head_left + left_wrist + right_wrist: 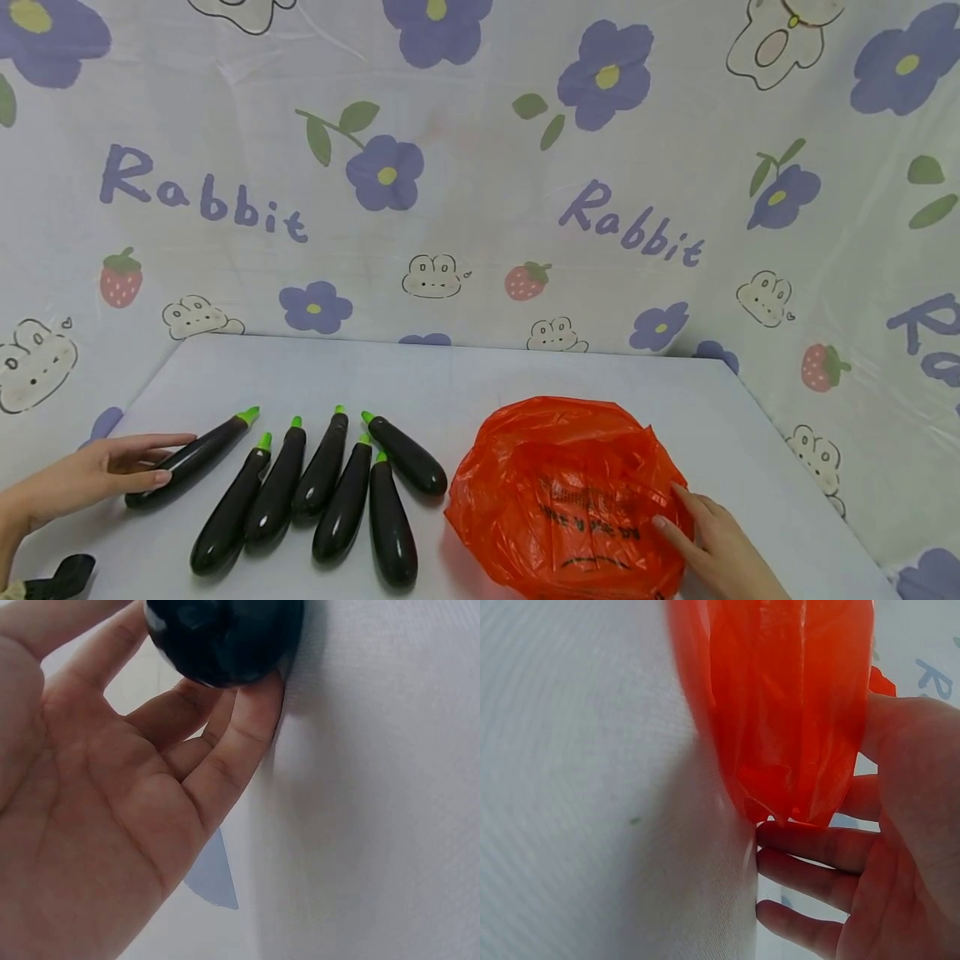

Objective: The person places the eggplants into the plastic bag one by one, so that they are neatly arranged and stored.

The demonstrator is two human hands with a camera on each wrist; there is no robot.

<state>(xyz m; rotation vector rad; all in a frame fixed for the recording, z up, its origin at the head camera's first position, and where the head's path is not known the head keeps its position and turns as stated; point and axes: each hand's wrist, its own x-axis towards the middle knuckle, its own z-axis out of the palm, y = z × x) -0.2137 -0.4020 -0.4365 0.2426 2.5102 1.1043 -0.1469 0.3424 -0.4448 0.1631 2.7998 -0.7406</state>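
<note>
My left hand grips a dark, glossy eggplant with a bright green stem at the far left, thumb on the near side and fingers on the far side. In the left wrist view, the rounded end of the eggplant lies between the fingers of the left hand. My right hand rests against the right side of a crumpled red plastic bag. The right wrist view shows fairly straight, spread fingers beside the bag's lower edge; the thumb tip is hidden there. The bag's contents cannot be seen.
Several more eggplants lie side by side between the left hand and the bag, stems pointing away. They rest on a white table. Behind it hangs a patterned cloth. A black object shows at the lower left.
</note>
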